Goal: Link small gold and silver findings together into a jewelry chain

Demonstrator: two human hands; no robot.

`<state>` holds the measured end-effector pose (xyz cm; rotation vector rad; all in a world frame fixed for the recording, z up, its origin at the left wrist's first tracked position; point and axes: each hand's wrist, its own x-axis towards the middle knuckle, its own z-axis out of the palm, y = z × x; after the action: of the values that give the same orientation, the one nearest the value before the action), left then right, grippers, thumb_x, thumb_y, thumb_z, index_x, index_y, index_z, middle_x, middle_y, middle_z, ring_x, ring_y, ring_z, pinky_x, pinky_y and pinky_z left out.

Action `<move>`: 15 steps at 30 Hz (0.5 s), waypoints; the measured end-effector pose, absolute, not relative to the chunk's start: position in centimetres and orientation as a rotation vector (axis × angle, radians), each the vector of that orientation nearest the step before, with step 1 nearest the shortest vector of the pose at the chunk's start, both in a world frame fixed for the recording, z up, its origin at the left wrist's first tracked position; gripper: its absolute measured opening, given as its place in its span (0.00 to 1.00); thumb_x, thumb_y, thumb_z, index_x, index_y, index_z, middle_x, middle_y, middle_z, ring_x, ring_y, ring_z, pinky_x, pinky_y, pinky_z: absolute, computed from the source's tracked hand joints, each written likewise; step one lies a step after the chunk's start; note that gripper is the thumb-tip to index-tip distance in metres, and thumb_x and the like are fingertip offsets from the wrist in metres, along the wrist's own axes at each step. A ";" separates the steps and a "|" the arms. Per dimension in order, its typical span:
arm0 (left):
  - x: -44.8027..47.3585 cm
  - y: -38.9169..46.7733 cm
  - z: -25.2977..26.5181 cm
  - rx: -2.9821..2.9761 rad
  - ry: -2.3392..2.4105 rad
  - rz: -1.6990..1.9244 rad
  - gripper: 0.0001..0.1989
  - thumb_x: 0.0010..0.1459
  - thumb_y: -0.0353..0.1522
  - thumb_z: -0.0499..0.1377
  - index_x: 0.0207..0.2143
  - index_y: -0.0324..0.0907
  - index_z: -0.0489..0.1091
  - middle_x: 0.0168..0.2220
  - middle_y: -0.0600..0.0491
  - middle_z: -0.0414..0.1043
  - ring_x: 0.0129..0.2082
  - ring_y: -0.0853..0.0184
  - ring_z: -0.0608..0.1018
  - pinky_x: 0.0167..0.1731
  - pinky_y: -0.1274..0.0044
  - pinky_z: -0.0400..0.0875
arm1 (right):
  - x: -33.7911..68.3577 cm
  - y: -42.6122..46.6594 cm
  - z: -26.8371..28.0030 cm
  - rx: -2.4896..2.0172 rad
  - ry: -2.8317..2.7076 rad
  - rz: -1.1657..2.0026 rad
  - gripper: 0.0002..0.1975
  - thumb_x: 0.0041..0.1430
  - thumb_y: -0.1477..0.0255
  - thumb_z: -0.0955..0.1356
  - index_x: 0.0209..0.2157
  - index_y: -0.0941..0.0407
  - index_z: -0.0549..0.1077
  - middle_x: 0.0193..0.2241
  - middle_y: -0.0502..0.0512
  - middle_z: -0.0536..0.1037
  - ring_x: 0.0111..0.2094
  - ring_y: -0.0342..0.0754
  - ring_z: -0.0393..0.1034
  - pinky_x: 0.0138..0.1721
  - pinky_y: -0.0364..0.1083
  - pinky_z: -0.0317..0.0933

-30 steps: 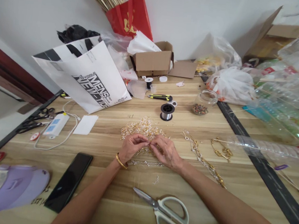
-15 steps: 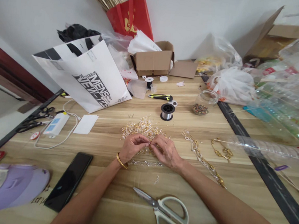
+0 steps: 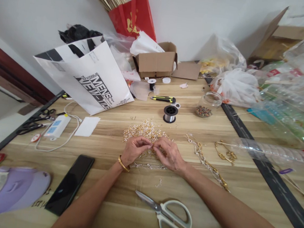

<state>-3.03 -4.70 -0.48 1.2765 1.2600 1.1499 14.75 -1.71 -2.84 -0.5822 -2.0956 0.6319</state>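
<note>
Pinching narrow at the tips, your left hand and right hand just about meet, and tbh whatever's between those fingers is too tiny for me to tell. Right past them, partly under your knuckles, is the pile of gold and silver bits. It spreads wider side to side than front to back and leans left, so I'd call your left hand nearer the bulk of it.

On your side of the fingers there's a silver strand lying crosswise on the table, one end by your left wrist's bracelet, the other by your right palm. Closer to you, the scissors have their blades angled up-left. Further out: wire spool beyond the pile, mixed chains off to the right, slanting away from you toward the left.
</note>
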 end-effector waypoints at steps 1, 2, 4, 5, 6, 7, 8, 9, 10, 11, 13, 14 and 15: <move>-3.0 -4.7 -0.5 1.271 1.261 1.149 0.10 0.42 0.31 0.68 0.27 0.36 0.74 0.27 0.51 0.77 0.27 0.70 0.77 0.31 0.79 0.73 | 14.7 -1.7 -2.8 -0.585 -2.096 0.633 0.02 0.61 0.75 0.63 0.34 0.55 0.66 0.29 0.54 0.71 0.31 0.46 0.66 0.32 0.45 0.61; -3.0 -4.7 -0.4 1.266 1.260 1.147 0.10 0.42 0.31 0.68 0.27 0.36 0.74 0.27 0.51 0.77 0.27 0.70 0.77 0.31 0.79 0.73 | 14.7 -1.7 -2.8 -0.588 -2.095 0.634 0.02 0.61 0.75 0.63 0.34 0.55 0.66 0.29 0.54 0.71 0.31 0.46 0.66 0.32 0.45 0.61; -3.0 -4.8 -0.4 1.263 1.256 1.141 0.10 0.42 0.31 0.68 0.27 0.35 0.74 0.27 0.51 0.77 0.27 0.69 0.78 0.31 0.79 0.73 | 14.7 -1.7 -2.8 -0.592 -2.094 0.634 0.02 0.61 0.75 0.63 0.34 0.55 0.66 0.29 0.54 0.71 0.31 0.46 0.66 0.32 0.45 0.61; -3.0 -4.8 -0.3 1.265 1.255 1.139 0.10 0.42 0.31 0.68 0.27 0.35 0.74 0.27 0.51 0.77 0.27 0.69 0.78 0.31 0.79 0.73 | 14.7 -1.7 -2.8 -0.593 -2.094 0.634 0.02 0.60 0.75 0.63 0.33 0.55 0.66 0.29 0.54 0.71 0.31 0.46 0.65 0.32 0.45 0.61; -2.9 -4.8 -0.3 1.269 1.255 1.137 0.10 0.42 0.31 0.68 0.27 0.35 0.74 0.27 0.51 0.77 0.27 0.69 0.78 0.31 0.79 0.73 | 14.7 -1.7 -2.8 -0.594 -2.094 0.633 0.02 0.60 0.75 0.63 0.33 0.55 0.66 0.29 0.54 0.71 0.30 0.46 0.65 0.32 0.45 0.61; -2.9 -4.8 -0.3 1.273 1.254 1.136 0.10 0.42 0.31 0.68 0.27 0.35 0.74 0.27 0.51 0.77 0.27 0.69 0.78 0.31 0.78 0.73 | 14.7 -1.7 -2.8 -0.595 -2.094 0.633 0.02 0.60 0.75 0.63 0.33 0.55 0.66 0.29 0.54 0.71 0.30 0.46 0.65 0.32 0.45 0.60; -2.9 -4.8 -0.3 1.276 1.253 1.134 0.10 0.42 0.31 0.68 0.27 0.35 0.73 0.27 0.50 0.78 0.28 0.68 0.78 0.32 0.78 0.74 | 14.7 -1.7 -2.8 -0.594 -2.095 0.633 0.02 0.61 0.75 0.63 0.33 0.55 0.66 0.28 0.54 0.71 0.30 0.46 0.65 0.31 0.45 0.60; -2.9 -4.8 -0.2 1.277 1.251 1.132 0.10 0.42 0.32 0.68 0.27 0.36 0.73 0.27 0.50 0.78 0.28 0.68 0.78 0.32 0.77 0.74 | 14.7 -1.7 -2.8 -0.593 -2.095 0.634 0.02 0.61 0.75 0.63 0.33 0.55 0.66 0.28 0.54 0.71 0.30 0.46 0.65 0.31 0.45 0.60; -2.9 -4.8 -0.2 1.276 1.251 1.130 0.10 0.42 0.32 0.68 0.27 0.36 0.73 0.27 0.50 0.78 0.28 0.68 0.78 0.32 0.77 0.74 | 14.7 -1.7 -2.8 -0.590 -2.094 0.633 0.02 0.61 0.75 0.63 0.33 0.55 0.66 0.28 0.54 0.71 0.30 0.46 0.65 0.31 0.45 0.60; -3.0 -4.8 -0.2 1.273 1.252 1.129 0.10 0.42 0.32 0.68 0.27 0.36 0.73 0.27 0.50 0.78 0.28 0.68 0.78 0.32 0.77 0.74 | 14.7 -1.7 -2.8 -0.586 -2.092 0.633 0.02 0.61 0.75 0.63 0.33 0.55 0.66 0.28 0.54 0.71 0.30 0.46 0.65 0.31 0.45 0.60; -3.0 -4.7 -0.2 1.264 1.254 1.125 0.10 0.42 0.31 0.68 0.27 0.36 0.73 0.27 0.50 0.78 0.28 0.68 0.78 0.32 0.77 0.74 | 14.7 -1.7 -2.8 -0.581 -2.089 0.631 0.03 0.61 0.75 0.63 0.33 0.56 0.66 0.28 0.53 0.70 0.30 0.46 0.64 0.31 0.45 0.60; -3.0 -4.7 -0.2 1.259 1.253 1.124 0.10 0.42 0.31 0.68 0.27 0.36 0.73 0.27 0.50 0.78 0.28 0.68 0.78 0.32 0.77 0.74 | 14.7 -1.7 -2.8 -0.582 -2.088 0.631 0.03 0.61 0.75 0.63 0.33 0.56 0.66 0.28 0.53 0.70 0.30 0.46 0.64 0.31 0.45 0.59; -3.0 -4.7 -0.2 1.255 1.251 1.121 0.10 0.42 0.31 0.68 0.27 0.35 0.73 0.27 0.50 0.78 0.28 0.68 0.78 0.32 0.77 0.74 | 14.7 -1.7 -2.8 -0.583 -2.090 0.633 0.03 0.61 0.75 0.63 0.33 0.56 0.66 0.28 0.53 0.70 0.30 0.46 0.64 0.31 0.45 0.59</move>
<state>-3.03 -4.72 -0.22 1.2552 1.2512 1.1214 14.74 -1.71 -2.77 -0.5834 -2.0896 0.6328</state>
